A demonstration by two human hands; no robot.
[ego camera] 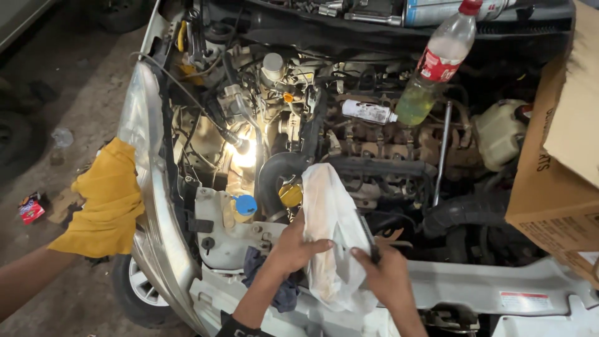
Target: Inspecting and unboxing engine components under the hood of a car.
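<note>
Two hands gripping one stained white plastic bag (331,237) over the front of the open engine bay (374,143); long axis running up and away. Left hand (293,249) pinching its left edge, fingers closed; right hand (387,274) closing on the lower right edge, also holding a thin dark tool. Sitting beyond: blue cap (246,204), glowing work lamp (242,146), cardboard box (555,187) at right.
</note>
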